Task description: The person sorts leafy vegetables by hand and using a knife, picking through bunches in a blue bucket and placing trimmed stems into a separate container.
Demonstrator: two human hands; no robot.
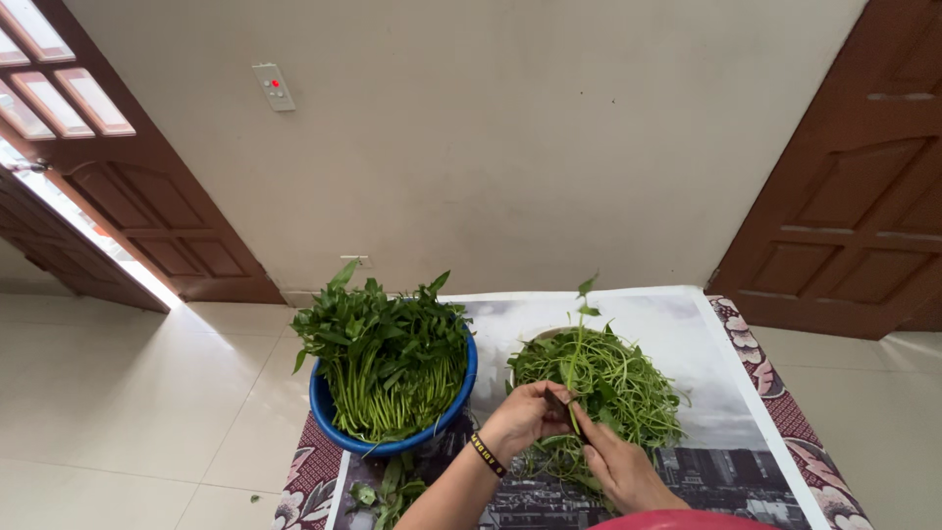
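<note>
Now both hands' fingers pinch one green stalk (575, 368) (upright); blue basin (334, 417) just left.

Basin (334, 417) left — bowl (535, 339) right

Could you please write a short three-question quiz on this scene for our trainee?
1. True or false: the blue basin holds leafy green stalks.
2. Which hand wears the dark wristband: A left, B right?
3. What do the left hand and right hand hold between them?

Key: 1 true. 2 A. 3 A green stem, over the second pile of greens.
</note>
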